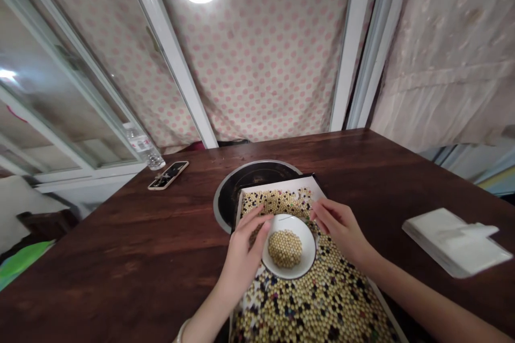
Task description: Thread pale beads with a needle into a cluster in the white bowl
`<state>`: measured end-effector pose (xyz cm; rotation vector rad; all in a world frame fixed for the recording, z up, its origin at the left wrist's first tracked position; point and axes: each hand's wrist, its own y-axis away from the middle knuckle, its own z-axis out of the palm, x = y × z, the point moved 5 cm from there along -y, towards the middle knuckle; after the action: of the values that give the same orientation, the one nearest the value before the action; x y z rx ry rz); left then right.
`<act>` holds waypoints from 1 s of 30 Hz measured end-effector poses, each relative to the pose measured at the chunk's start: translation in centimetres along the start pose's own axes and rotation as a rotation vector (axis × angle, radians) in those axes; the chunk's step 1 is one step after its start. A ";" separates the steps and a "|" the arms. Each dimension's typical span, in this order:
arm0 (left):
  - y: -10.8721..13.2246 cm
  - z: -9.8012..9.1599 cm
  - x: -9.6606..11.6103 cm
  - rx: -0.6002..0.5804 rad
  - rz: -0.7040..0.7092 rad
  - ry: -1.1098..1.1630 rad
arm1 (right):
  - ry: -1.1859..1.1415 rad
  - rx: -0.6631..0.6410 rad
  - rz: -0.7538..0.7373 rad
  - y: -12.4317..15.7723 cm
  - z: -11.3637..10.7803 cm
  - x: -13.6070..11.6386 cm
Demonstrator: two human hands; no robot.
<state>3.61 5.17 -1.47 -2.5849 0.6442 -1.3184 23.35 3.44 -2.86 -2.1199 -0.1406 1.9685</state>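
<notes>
A shallow white bowl (309, 249) sits low in the centre of the frame, holding a small heap of pale round beans (285, 248). It rests on a thick layer of loose beans, pale ones mixed with dark beans (333, 332) and a few coloured specks, all spread across a white tray (300, 185).

The hands are apart, one on each side of the bowl. The left hand (245, 244) curves against the bowl's left side, its fingertips at or on the rim. The right hand (340, 230) hangs over the beans at the upper right, fingers loosely bent and close to the rim. Neither hand is clearly clamped on anything, and a grip on something small cannot be ruled out.

The bowl looks like glazed ceramic: fairly light, stiff and breakable, with a smooth rim that may be slippery, so the rim or outer wall seems the place to take hold. The beans look hard, dry and light. They are likely to roll at a touch and scatter easily from the tray's shallow edge.

Behind the tray lies a round black burner (251, 182), set into a dark wooden table (120, 257). A phone (168, 175) and a plastic water bottle (142, 144) lie at the table's left. A white packet (454, 241) lies at the right.
</notes>
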 end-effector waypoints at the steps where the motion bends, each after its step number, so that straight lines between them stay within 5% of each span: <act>1: 0.0 0.1 0.0 -0.005 -0.005 0.016 | 0.008 -0.005 0.002 0.0 0.0 0.0; 18: 0.4 1.2 1.3 -0.127 0.078 -0.016 | -0.035 0.035 0.037 -0.4 -0.6 0.1; 25: 1.4 2.4 2.1 -0.355 0.186 -0.236 | -0.077 0.048 0.051 -0.6 -0.6 0.4; 30: 1.2 2.7 1.9 -0.330 0.215 -0.288 | -0.086 0.066 0.059 -0.6 -0.8 0.3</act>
<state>6.39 3.13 -2.05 -2.7789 1.1233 -0.8106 24.22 3.96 -2.93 -2.0221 -0.0282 2.0689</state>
